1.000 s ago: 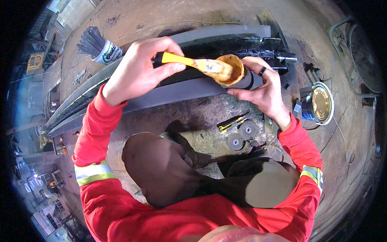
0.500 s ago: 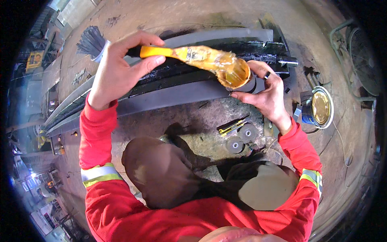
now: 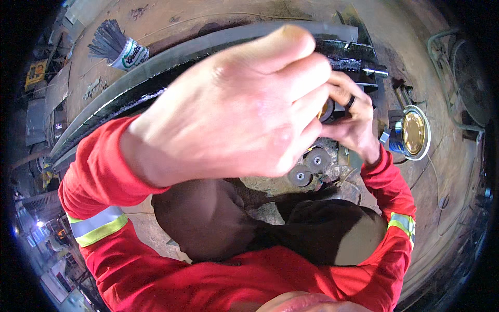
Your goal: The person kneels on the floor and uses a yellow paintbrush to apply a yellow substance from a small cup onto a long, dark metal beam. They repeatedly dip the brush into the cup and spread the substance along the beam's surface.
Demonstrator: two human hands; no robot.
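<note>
Head view: the left hand (image 3: 244, 109), raised close to the lens with fingers curled shut, hides whatever it grips and much of the long dark steel bar (image 3: 156, 67) beyond. The right hand (image 3: 353, 125) pinches a dark cylindrical end (image 3: 332, 112), steadying it. An open tin (image 3: 413, 132) sits right; grinding discs (image 3: 309, 166) lie near.
</note>
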